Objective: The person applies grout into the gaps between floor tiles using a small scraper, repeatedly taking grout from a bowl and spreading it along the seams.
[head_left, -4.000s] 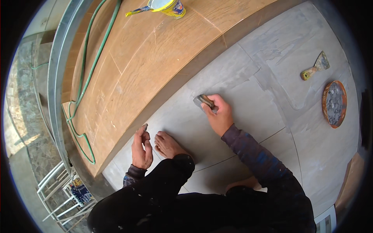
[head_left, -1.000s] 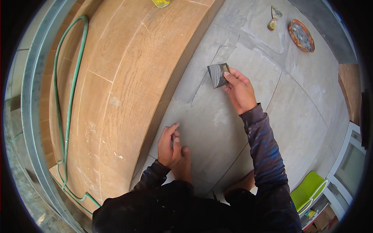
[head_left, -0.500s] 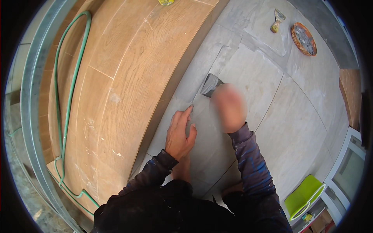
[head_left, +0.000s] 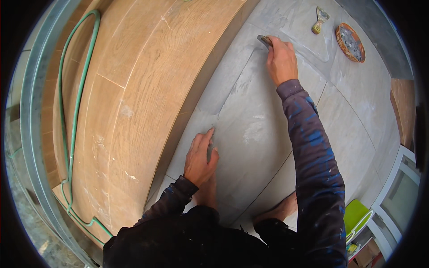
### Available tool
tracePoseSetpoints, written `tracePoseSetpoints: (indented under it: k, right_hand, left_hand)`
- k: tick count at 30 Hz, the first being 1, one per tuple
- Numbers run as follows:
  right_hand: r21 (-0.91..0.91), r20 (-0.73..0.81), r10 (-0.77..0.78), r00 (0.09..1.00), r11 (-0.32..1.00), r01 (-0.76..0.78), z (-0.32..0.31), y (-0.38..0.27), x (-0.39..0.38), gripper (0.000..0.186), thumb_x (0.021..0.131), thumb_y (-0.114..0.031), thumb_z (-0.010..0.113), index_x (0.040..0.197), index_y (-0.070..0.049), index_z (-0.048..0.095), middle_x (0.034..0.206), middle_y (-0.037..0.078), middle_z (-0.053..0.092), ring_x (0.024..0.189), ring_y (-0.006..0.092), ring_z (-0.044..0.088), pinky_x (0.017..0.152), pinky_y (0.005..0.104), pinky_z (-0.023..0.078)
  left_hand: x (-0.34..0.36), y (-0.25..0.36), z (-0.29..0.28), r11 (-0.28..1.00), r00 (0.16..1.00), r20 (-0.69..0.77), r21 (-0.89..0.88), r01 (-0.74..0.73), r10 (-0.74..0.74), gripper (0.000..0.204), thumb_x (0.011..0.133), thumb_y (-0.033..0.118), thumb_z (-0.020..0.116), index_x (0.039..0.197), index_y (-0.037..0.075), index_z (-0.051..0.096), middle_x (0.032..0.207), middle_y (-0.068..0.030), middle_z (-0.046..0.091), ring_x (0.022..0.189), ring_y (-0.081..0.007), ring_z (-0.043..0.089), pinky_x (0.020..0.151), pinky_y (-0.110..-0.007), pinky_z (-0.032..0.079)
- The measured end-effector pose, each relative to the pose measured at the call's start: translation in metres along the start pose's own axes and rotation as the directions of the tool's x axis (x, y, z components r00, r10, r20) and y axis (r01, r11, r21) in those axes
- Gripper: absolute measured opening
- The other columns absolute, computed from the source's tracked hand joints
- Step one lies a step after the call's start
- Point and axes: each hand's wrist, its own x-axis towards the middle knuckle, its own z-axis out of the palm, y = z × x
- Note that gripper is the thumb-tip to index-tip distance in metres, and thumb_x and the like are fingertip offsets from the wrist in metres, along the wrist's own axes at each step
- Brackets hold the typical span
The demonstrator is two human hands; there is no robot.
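Note:
My right hand (head_left: 281,58) is closed on a small flat spreader (head_left: 263,40), dark with grey paste, at the upper end of a paste-smeared seam (head_left: 234,85) in the grey floor tiles (head_left: 257,111). My left hand (head_left: 201,156) is open beside the wooden step, its fingertips on or just over the tile near the seam's lower end. Beyond my right hand lie a putty knife (head_left: 321,20) and an orange dish (head_left: 350,42) of lumpy grey paste.
A wood-look step (head_left: 134,102) fills the left, with a green hose (head_left: 79,85) and metal rail (head_left: 29,125) along it. At the lower right are a green chair-like object (head_left: 355,216) and a white frame (head_left: 397,187). My bare feet (head_left: 281,207) rest on the tiles.
The view has turned since four seconds ago. In the last half second my right hand has moved away up the seam with the spreader; my left hand has drawn slightly back toward me.

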Motion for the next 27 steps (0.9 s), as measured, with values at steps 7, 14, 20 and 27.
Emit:
tracePoseSetpoints:
  k: [7, 14, 20, 27]
  right_hand:
    - [-0.056, 0.182, -0.194, 0.964, 0.977, 0.207, 0.025, -0.066, -0.061, 0.031, 0.09, -0.002, 0.059, 0.12, -0.002, 0.067, 0.105, 0.013, 0.073, 0.098, 0.0327, 0.062, 0.09, 0.0409, 0.052]
    - [0.311, 0.394, -0.081, 0.916, 0.949, -0.05, -0.012, -0.131, -0.161, 0.03, 0.09, 0.002, 0.063, 0.119, 0.002, 0.066, 0.105, 0.014, 0.074, 0.099, 0.0327, 0.066, 0.089, 0.0408, 0.055]
    - [0.62, 0.574, 0.45, 0.685, 0.308, -0.722, -0.087, -0.023, -0.164, 0.02, 0.1, -0.001, 0.065, 0.119, 0.006, 0.068, 0.106, 0.004, 0.077, 0.092, 0.0063, 0.066, 0.083, 0.0222, 0.051]
    - [0.346, 0.101, 0.424, 0.9, 0.833, -0.431, -0.161, 0.119, -0.121, 0.027, 0.093, 0.004, 0.066, 0.12, 0.001, 0.068, 0.115, 0.009, 0.077, 0.106, 0.0188, 0.073, 0.092, 0.0282, 0.055]
  left_hand:
    - [-0.015, -0.007, -0.011, 0.997, 0.995, -0.071, -0.051, 0.06, -0.064, 0.054, 0.092, 0.003, 0.058, 0.145, 0.0, 0.053, 0.103, -0.0133, 0.056, 0.094, -0.0283, 0.06, 0.083, -0.038, 0.052]
    - [-0.034, -0.025, -0.011, 0.997, 0.986, -0.168, -0.076, -0.006, -0.007, 0.046, 0.098, 0.0, 0.052, 0.144, -0.001, 0.054, 0.1, -0.0097, 0.056, 0.088, -0.0206, 0.058, 0.078, -0.032, 0.049]
    - [-0.026, -0.015, -0.006, 0.994, 0.988, -0.146, -0.087, -0.063, 0.05, 0.045, 0.098, 0.001, 0.05, 0.143, -0.002, 0.054, 0.101, -0.0081, 0.055, 0.088, -0.0186, 0.055, 0.08, -0.032, 0.047]
    - [-0.015, -0.004, 0.006, 0.99, 0.99, -0.1, -0.087, -0.112, 0.103, 0.047, 0.095, -0.002, 0.049, 0.142, -0.004, 0.054, 0.098, -0.0089, 0.053, 0.086, -0.0201, 0.053, 0.079, -0.032, 0.047]
